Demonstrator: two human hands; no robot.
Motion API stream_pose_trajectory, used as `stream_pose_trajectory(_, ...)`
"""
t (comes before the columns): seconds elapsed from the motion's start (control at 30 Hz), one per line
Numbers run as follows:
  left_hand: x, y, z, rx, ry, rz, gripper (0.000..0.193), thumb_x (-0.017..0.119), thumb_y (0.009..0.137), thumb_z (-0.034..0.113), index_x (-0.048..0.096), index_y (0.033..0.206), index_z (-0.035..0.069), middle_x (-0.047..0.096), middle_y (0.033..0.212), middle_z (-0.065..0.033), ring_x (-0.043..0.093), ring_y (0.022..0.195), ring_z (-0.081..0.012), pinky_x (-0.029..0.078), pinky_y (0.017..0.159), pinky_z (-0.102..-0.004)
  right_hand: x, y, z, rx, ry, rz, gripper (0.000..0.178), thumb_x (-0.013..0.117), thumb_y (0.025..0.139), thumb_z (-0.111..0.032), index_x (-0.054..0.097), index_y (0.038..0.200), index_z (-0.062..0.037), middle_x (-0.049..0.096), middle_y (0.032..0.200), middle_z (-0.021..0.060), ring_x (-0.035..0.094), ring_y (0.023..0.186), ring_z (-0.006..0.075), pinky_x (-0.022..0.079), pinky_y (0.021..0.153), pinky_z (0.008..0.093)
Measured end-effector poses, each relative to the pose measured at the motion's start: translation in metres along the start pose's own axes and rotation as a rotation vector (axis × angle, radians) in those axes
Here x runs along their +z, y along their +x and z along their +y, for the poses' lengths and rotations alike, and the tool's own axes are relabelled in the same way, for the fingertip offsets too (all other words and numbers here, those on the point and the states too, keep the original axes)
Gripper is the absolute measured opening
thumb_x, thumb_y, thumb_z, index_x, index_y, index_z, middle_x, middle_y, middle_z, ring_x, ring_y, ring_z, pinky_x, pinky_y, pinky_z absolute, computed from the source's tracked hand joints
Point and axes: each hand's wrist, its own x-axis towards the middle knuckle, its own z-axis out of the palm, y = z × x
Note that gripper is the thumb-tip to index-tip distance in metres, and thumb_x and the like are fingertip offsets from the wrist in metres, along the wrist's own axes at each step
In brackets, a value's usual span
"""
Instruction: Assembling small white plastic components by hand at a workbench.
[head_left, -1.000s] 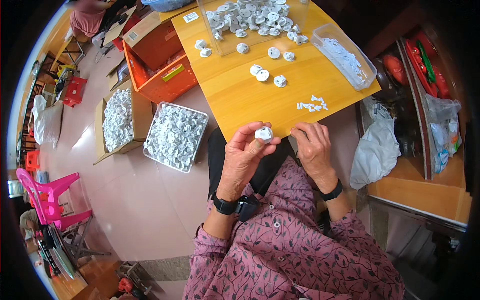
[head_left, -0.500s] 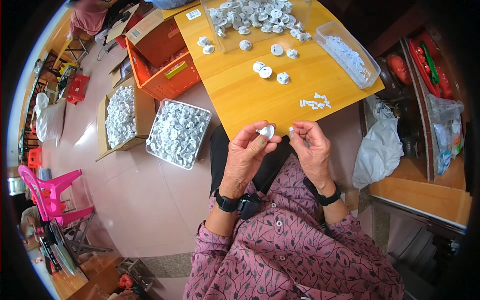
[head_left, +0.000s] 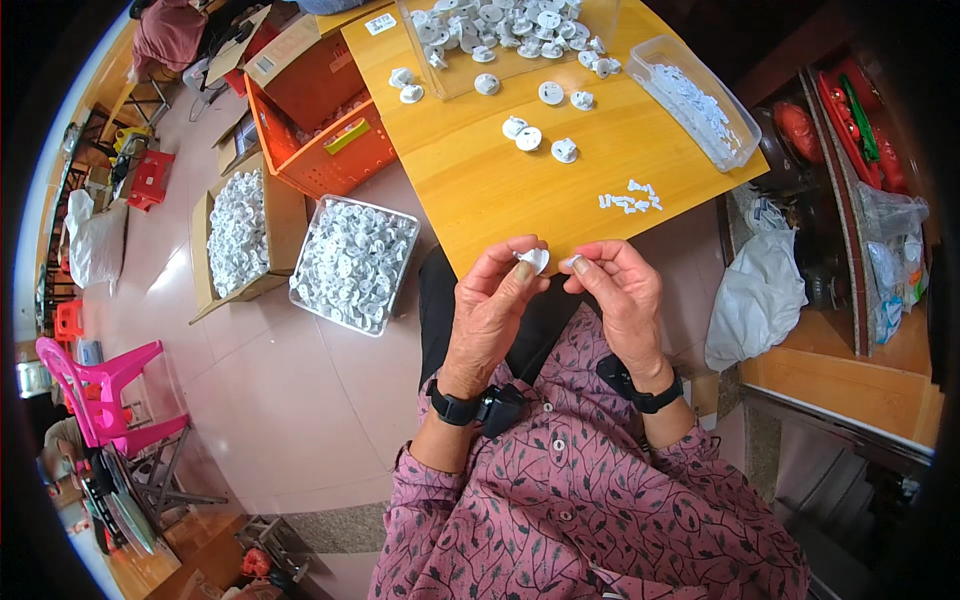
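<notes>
Over my lap, just off the near edge of the yellow table (head_left: 470,205), my left hand (head_left: 490,308) pinches a round white plastic part (head_left: 535,261) by its rim. Beside it my right hand (head_left: 622,290) is closed on a small white plastic piece (head_left: 571,261) held between thumb and fingertips. The two pieces are close together but apart. On the table, several like round parts (head_left: 528,138) lie scattered. A loose group of small white pieces (head_left: 632,200) rests near the right edge.
A clear bin (head_left: 440,85) of round parts stands at the table's back; a clear tray (head_left: 748,150) of small pieces is at right. On the floor to the left are a filled white tub (head_left: 297,285), a cardboard box (head_left: 290,215) and an orange crate (head_left: 330,165).
My right hand has shifted slightly left, bringing its small white piece nearer the round part. The piece now shows more lengthwise. My left hand has hardly moved.
</notes>
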Motion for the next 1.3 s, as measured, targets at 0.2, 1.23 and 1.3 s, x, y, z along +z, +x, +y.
stream_pose_trajectory(0.2,-0.007,0.003,0.001,-0.009,-0.076,-0.059,0.027,0.06,0.096,0.011,0.056,0.12,0.0,0.06,0.125,-0.0165,0.062,0.11,-0.0237,0.052,0.095,-0.0354,0.004,-0.002,-0.003,-0.021,-0.022,-0.006,0.011,0.063,0.093,-0.004,0.062,0.102,0.0019,0.065,0.095,0.0063,0.064,0.087,0.0107,0.052,0.079,0.0227)
stream_pose_trajectory(1.23,-0.007,-0.001,-0.004,-0.063,-0.326,-0.089,0.022,0.058,0.098,0.013,0.057,0.116,0.002,0.062,0.111,-0.0068,0.061,0.103,-0.0154,0.054,0.09,-0.0326,0.025,0.002,0.006,-0.339,-0.36,0.017,0.01,0.07,0.084,-0.008,0.065,0.089,-0.0008,0.059,0.104,0.0109,0.058,0.103,0.0226,0.046,0.09,0.0335)
stream_pose_trajectory(1.3,-0.008,-0.001,-0.004,-0.068,-0.317,-0.09,0.021,0.057,0.098,0.013,0.057,0.116,0.001,0.062,0.11,-0.0068,0.061,0.101,-0.0152,0.055,0.088,-0.0318,0.025,0.003,0.007,-0.349,-0.366,0.019,0.01,0.07,0.084,-0.008,0.065,0.089,-0.0008,0.059,0.104,0.0109,0.058,0.103,0.0227,0.046,0.09,0.0336)
